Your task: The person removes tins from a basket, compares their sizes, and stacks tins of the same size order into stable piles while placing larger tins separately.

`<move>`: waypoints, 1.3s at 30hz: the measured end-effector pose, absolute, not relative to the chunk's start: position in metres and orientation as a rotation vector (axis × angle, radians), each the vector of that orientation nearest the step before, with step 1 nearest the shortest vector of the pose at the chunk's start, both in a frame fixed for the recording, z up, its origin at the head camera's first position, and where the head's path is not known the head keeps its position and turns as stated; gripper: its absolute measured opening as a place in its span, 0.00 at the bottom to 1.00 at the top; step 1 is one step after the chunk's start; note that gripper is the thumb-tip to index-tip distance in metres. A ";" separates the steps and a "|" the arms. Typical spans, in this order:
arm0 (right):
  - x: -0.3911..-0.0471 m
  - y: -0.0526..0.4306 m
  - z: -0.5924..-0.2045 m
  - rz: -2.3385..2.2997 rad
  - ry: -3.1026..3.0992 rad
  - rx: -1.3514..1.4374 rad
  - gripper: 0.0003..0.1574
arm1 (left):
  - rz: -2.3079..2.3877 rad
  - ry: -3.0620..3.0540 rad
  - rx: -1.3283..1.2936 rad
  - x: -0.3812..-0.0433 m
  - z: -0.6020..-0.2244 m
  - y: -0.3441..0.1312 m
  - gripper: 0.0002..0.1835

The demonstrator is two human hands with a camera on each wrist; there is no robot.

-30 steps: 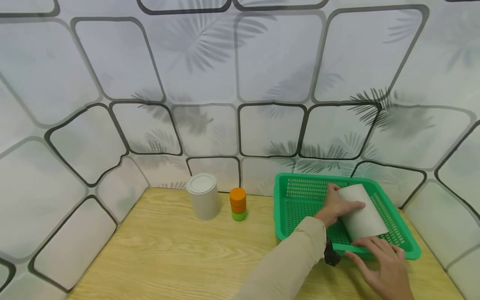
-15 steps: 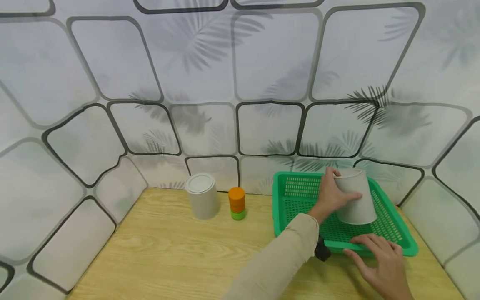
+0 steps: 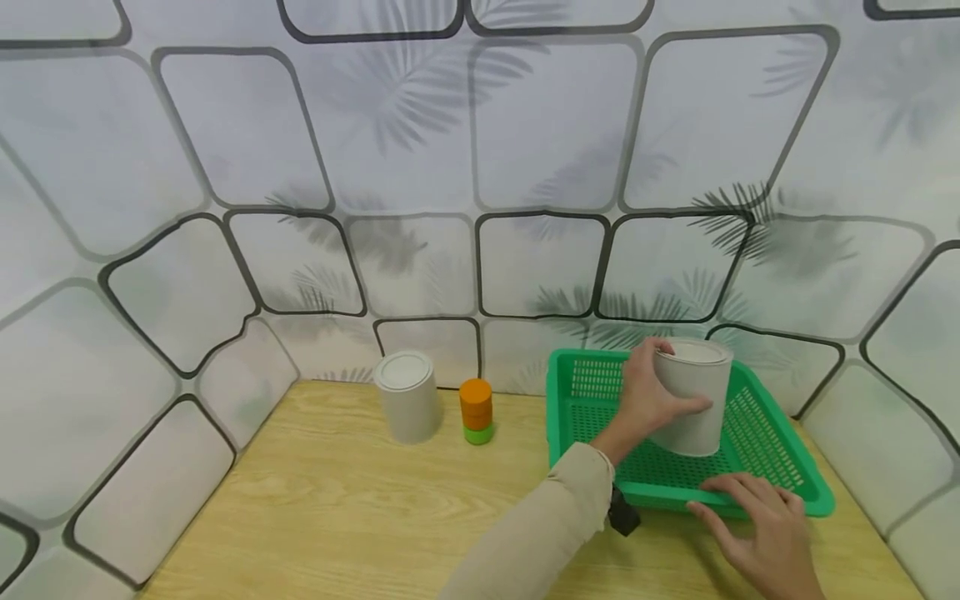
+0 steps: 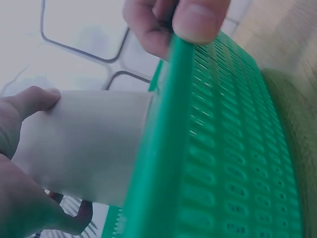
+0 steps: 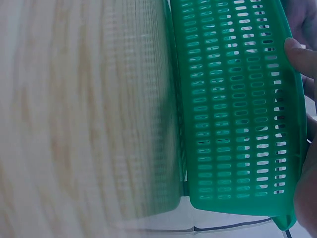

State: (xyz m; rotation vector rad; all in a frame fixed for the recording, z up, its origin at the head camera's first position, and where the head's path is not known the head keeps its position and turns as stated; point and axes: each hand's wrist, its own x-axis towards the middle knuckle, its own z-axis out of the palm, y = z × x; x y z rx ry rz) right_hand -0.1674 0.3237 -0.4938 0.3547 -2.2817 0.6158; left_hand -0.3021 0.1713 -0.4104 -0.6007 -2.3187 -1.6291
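Observation:
My left hand grips a white lidded can by its side, thumb across the front and fingers round the far side. The can stands nearly upright inside the green perforated plastic basket; whether its base touches the basket floor I cannot tell. The left wrist view shows the can lying sideways in the picture behind the basket wall. My right hand holds the basket's front rim, thumb outside and fingers over the edge. The basket's slotted wall fills much of the right wrist view.
Another white lidded can stands at the back left of the wooden table. Beside it is a small stack of round orange and green pieces. Patterned wall panels enclose the table's back and sides.
The white can has swung from lying tilted to nearly upright in the basket, and shifted slightly left with my left hand. My right hand stays on the rim.

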 end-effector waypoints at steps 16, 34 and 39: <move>-0.169 0.317 -0.495 0.652 -2.279 0.376 0.21 | -1.893 -1.957 -0.859 -0.282 -0.391 0.129 0.39; -0.168 0.326 -0.497 0.650 -2.265 0.397 0.22 | -1.745 -1.952 -0.879 -0.260 -0.388 0.075 0.40; -0.168 0.329 -0.497 0.662 -2.257 0.408 0.22 | -1.717 -1.979 -0.920 -0.251 -0.383 0.052 0.41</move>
